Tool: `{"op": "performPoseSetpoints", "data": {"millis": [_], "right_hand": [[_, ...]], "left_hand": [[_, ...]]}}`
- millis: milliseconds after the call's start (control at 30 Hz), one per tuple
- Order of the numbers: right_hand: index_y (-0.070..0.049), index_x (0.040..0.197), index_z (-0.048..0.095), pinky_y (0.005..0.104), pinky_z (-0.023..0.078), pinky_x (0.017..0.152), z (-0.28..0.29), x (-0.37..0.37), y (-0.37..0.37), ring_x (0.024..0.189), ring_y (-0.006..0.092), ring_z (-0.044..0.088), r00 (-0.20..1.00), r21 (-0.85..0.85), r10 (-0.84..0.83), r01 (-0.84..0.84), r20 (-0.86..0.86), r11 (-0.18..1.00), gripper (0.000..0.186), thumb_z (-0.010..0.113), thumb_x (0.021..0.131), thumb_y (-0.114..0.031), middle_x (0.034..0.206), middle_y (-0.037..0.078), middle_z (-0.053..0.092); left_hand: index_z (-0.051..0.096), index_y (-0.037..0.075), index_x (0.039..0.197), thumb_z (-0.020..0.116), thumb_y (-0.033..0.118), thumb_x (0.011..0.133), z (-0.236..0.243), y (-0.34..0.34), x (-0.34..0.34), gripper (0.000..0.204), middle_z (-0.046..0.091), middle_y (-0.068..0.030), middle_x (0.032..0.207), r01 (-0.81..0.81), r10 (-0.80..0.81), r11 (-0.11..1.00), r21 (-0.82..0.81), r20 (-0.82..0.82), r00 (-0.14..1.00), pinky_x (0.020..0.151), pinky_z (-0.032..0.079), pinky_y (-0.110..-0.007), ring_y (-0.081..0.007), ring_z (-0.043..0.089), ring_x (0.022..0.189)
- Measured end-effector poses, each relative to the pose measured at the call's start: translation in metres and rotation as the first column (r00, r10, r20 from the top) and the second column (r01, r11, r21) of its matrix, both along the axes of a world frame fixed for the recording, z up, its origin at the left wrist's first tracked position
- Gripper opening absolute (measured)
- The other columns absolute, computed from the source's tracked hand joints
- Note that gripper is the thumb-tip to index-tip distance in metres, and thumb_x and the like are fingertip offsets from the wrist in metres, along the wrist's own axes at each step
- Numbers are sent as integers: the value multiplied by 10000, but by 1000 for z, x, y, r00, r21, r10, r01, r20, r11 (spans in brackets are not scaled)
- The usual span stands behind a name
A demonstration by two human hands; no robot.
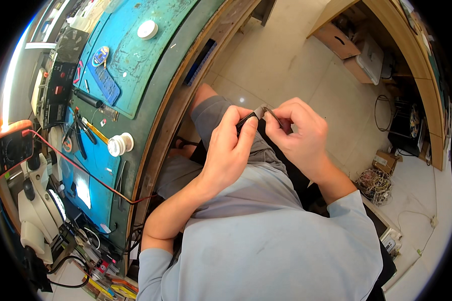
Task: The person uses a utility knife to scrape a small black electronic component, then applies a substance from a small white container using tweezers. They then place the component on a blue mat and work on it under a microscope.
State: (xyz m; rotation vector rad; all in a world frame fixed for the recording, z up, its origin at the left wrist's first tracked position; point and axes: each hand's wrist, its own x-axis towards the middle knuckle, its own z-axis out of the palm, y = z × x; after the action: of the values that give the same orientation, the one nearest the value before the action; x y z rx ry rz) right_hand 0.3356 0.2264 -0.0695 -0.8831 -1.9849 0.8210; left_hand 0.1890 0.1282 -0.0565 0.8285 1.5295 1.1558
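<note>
Above my lap, my left hand (225,153) is closed around a small flat black piece (245,120). A short silvery part (259,112) shows at that piece's right end, by my left fingertips. Close beside it, my right hand (304,133) pinches a thin dark piece (272,114) between thumb and fingers. The two pieces meet or nearly meet; whether they are joined I cannot tell. My fingers cover much of both, so their exact kind does not show.
Left of me runs a workbench with a blue mat (135,55). On it are a solder spool (120,144), pliers (80,131), a white round lid (147,29) and a red cable (80,161). A microscope (40,200) stands near its end. Tangled wires (374,185) lie on the floor at right.
</note>
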Motion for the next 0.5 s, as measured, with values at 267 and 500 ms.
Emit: {"op": "performPoseSetpoints", "data": {"millis": [267,500], "right_hand": [[-40,813,656,260,473,503,1,0,-1,564,106,591,1000,-34,8,-7,14,999,163,814,815,0,730,36,618],[-35,822,669,261,477,507,-2,4,6,575,98,599,998,-21,-48,49,38,999,147,813,818,-4,741,40,636]], "left_hand": [[578,-26,1118,561,146,1082,1,-2,-1,177,585,-47,801,11,-12,999,-43,-12,1000,631,426,-297,-100,483,709],[578,-21,1114,565,138,1076,3,-4,-1,164,593,-52,807,19,-20,999,-44,-19,1000,636,429,-296,-95,492,719]]}}
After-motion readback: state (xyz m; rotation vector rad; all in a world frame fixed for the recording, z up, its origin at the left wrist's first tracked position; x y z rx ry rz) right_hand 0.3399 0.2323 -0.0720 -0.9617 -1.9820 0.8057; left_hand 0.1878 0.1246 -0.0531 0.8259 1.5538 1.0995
